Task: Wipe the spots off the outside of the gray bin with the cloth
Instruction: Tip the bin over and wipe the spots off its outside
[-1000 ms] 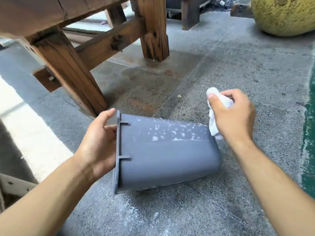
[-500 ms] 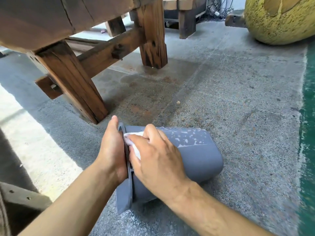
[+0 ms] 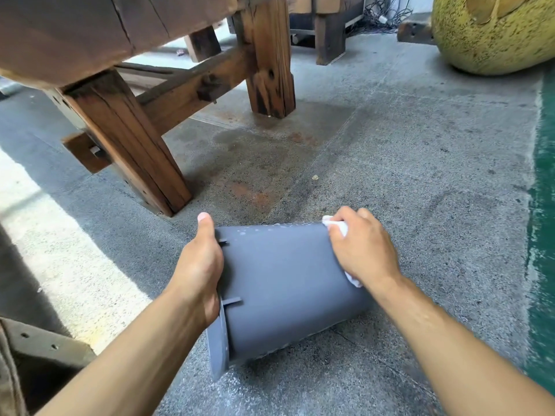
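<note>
At the far left a strip of sunlit floor (image 3: 60,250) is glowing pale beside the shaded gray concrete. Above it a heavy wooden bench (image 3: 90,31) is filling the upper left corner, its slanted leg (image 3: 129,151) planted on the concrete and a straighter leg (image 3: 268,64) standing farther back, the two joined by a diagonal brace.

Coming in from the lower left, the left hand (image 3: 199,268) is gripping the rim of the gray bin (image 3: 282,283), thumb pointing up along the flange and the palm pressing against the open end; the fingers are hidden inside, so that grip is clenched on the rim. The bin is lying on its side on the concrete floor, mouth toward the left and base toward the right, just in front of the bench's near leg but apart from it. Most of its upper wall is looking clean and evenly gray, with a few white spots (image 3: 243,233) showing only along the far top edge.

At the bin's base end, the right hand (image 3: 365,250) is grasping the white cloth (image 3: 338,226) and pressing it against the bin's outer wall, cloth peeking out above the knuckles and below the wrist.

Farther right, a large speckled yellow object (image 3: 492,34) is sitting at the upper corner, and a green painted band (image 3: 545,205) is running down the floor's right edge.
</note>
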`<state>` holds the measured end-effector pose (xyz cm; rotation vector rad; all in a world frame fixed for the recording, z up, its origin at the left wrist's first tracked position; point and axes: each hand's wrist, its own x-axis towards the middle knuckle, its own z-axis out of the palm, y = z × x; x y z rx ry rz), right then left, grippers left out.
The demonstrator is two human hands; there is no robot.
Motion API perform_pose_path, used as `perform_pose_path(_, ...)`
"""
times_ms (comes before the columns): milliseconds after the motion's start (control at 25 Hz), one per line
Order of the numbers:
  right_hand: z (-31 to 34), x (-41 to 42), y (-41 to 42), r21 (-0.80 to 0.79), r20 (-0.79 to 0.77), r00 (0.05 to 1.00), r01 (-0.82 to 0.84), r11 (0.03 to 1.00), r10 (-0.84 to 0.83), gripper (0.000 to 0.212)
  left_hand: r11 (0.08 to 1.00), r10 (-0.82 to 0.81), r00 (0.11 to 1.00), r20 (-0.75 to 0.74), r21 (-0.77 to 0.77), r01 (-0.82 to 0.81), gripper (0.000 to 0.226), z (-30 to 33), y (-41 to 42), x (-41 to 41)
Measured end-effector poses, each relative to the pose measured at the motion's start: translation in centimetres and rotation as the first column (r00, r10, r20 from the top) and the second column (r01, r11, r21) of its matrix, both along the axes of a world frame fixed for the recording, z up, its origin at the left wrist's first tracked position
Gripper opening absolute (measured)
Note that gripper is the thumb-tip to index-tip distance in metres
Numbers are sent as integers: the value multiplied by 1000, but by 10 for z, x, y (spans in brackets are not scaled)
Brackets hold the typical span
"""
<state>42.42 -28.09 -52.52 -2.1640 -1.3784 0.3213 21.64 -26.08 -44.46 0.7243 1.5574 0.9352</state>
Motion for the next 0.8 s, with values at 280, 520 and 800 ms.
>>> perform_pose_path(280, -38, 70, -39, -249, -236, 891, 329, 911, -387, 11, 995, -101, 994, -50, 1, 101, 65, -7, -10, -2)
perform_pose_path(520, 11, 43, -41, 244, -187, 932, 349, 905, -310, 20, 981, -187, 972, 145, 70, 178, 34, 1, -13, -2)
perform_pose_path(800, 62, -92, -39, 598, 14, 966, -216, 772, 260, 24, 959, -282, 931, 232, 97, 266, 62, 8, -14, 4)
